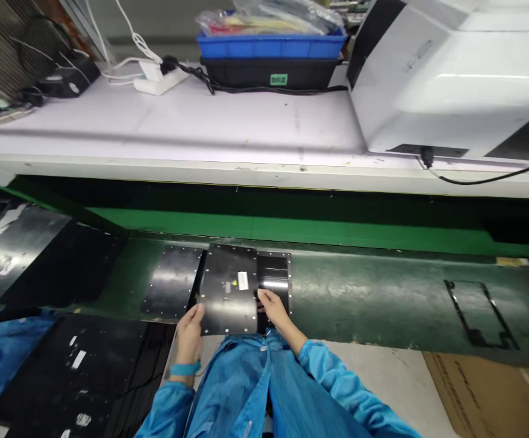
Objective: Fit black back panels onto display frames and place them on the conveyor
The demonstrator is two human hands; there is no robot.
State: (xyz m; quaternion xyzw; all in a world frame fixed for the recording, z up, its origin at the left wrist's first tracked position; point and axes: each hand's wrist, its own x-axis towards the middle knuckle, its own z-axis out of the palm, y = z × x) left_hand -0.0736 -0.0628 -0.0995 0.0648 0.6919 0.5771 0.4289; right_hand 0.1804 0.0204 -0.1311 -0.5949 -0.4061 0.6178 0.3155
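Head view: my left fingers (197, 312) and right fingers (265, 298) pinch the side edges of the labelled black panel (228, 286) at the green table's (360, 298) near edge. Holding it level, both hands even, should stop it scraping the dotted black plate (173, 283) on its left.

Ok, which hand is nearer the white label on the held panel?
Right. The right hand is at the right edge of the black panel, right of and below the white label; the left hand is at the opposite edge, lower and farther from it.
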